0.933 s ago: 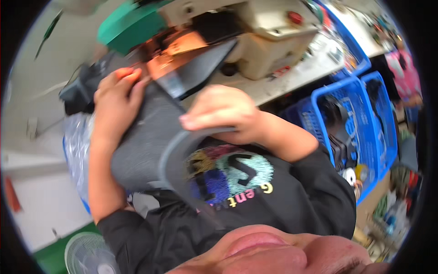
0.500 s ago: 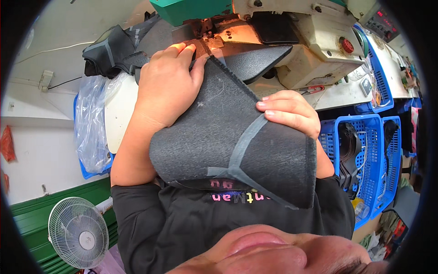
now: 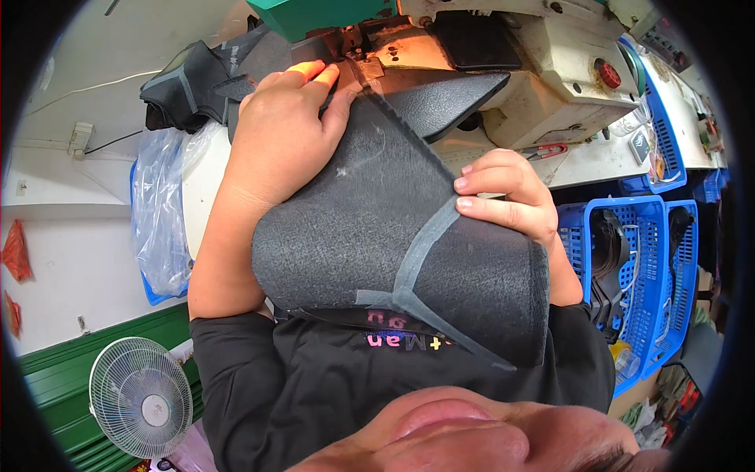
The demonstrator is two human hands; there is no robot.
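Observation:
A large black leather piece (image 3: 346, 236) with its rough side up and grey tape strips (image 3: 425, 244) on it spreads before me, its near part curled over toward my chest. Its far tip lies at the lit working area of an industrial sewing machine (image 3: 543, 79). My left hand (image 3: 291, 126) lies flat on the piece's far left part, fingers stretched toward the machine's foot. At the right edge my right hand (image 3: 515, 193) pinches the leather between bent fingers, thumb hidden underneath. A smooth grained black flap (image 3: 448, 102) sticks out to the right beyond that edge.
More black taped pieces (image 3: 177, 90) are heaped at the far left. Red-handled snips (image 3: 548, 151) lie on the white table at right. Blue baskets (image 3: 578, 212) holding black parts stand to the right, a plastic bag (image 3: 157, 212) and a fan (image 3: 141, 397) to the left.
The leather has slid slightly toward the machine. My right hand's fingers have bent more and shifted a little along the edge; my left hand has moved slightly forward, still flat.

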